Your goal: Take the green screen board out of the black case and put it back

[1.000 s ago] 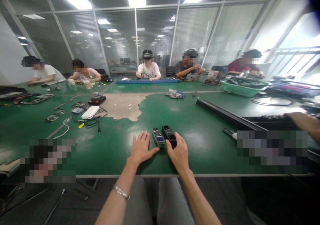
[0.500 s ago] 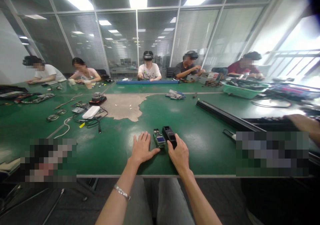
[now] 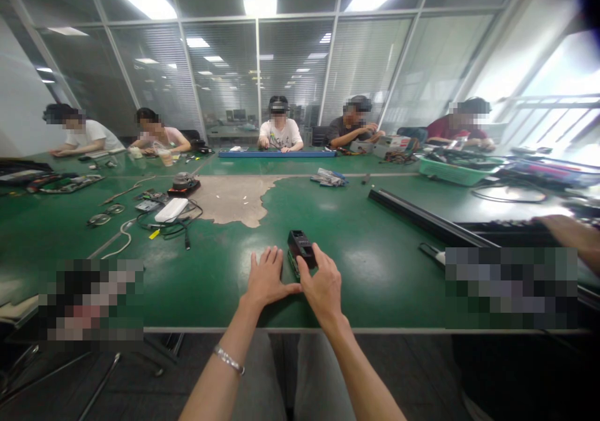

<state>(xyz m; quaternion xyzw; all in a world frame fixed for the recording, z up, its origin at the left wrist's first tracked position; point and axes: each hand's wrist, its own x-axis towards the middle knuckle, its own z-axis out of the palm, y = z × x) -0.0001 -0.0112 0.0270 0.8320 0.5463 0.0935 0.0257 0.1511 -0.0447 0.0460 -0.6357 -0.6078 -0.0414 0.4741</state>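
Note:
My right hand (image 3: 323,278) grips a black plastic casing (image 3: 300,246) with cut-out openings, thumb on its near left side and fingers along the right. The casing is over a green circuit board (image 3: 293,265), hiding most of it; only the board's left edge shows. Whether the two touch I cannot tell. My left hand (image 3: 268,277) lies flat on the green table to the left of them, fingers spread, its thumb reaching toward the board's near end.
Left of centre lie a white box (image 3: 171,210) and tangled cables. A long black bar (image 3: 422,215) slants across the right side. Farther back are a green basket (image 3: 457,170), a blue bar (image 3: 276,154) and several people seated round the table.
My right hand has carried the black casing left, from beside the circuit board to over it, so the board's screen is now covered. My left hand has stayed in place.

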